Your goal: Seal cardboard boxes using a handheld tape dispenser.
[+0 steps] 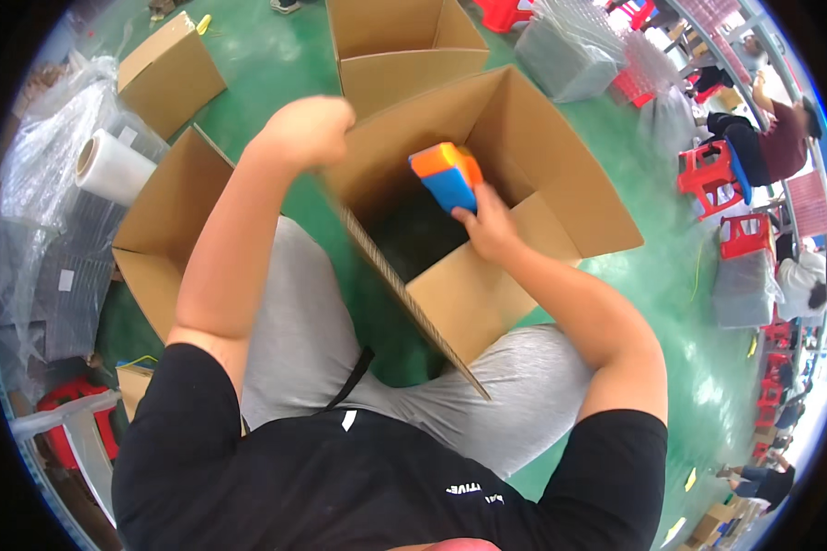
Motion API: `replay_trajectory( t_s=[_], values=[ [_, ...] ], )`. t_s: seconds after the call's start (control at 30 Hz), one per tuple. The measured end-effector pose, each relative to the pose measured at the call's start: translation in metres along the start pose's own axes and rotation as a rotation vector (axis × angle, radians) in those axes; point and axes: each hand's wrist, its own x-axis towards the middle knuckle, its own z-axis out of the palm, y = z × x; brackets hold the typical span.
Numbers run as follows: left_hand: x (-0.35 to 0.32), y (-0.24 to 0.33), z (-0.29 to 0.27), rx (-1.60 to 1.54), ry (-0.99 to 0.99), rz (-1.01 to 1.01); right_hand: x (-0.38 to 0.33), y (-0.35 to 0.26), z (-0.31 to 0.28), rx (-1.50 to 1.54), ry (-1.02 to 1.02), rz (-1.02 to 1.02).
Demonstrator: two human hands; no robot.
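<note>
A large open cardboard box (560, 156) stands tilted between my knees, its flaps up and the green floor showing through its middle. My left hand (308, 133) is closed at the box's far left corner, somewhat blurred, and seems to grip the edge there; its fingertips are hidden. Over the box opening, my right hand (492, 225) is wrapped round an orange and blue tape dispenser (447, 179). The dispenser is held above the inside of the box, apart from its walls.
More open boxes stand ahead (413, 73) and at my left (161, 230); a closed carton (170, 78) lies far left. A roll of clear film (115, 168) rests by plastic-wrapped stacks (41, 211). Red stools (708, 184) and seated people line the right.
</note>
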Motion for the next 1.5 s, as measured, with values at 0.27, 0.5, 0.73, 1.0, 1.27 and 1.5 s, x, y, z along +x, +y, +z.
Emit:
replay_trajectory(
  t_s=[0.27,0.5,0.73,1.0,1.27,1.5],
  values=[
    [-0.012,0.022,-0.004,0.22,-0.255,-0.065,0.011,-0.007,-0.026,0.294,-0.417,-0.211],
    [-0.011,0.072,-0.008,0.627,-0.682,0.344,-0.013,-0.025,-0.134,0.393,-0.227,-0.347],
    [0.001,0.147,0.094,0.619,-1.104,0.4,0.011,-0.002,-0.209,0.734,0.587,-0.266],
    [-0.006,0.148,0.125,0.808,-1.049,0.326,0.018,0.02,-0.151,1.068,0.451,0.338],
    [-0.007,0.113,0.031,0.367,-1.174,0.277,-0.022,0.043,-0.044,1.126,-0.293,0.128],
    [-0.038,0.075,0.01,0.363,-0.683,0.64,-0.011,0.054,-0.064,1.337,-0.351,0.173]
  ],
)
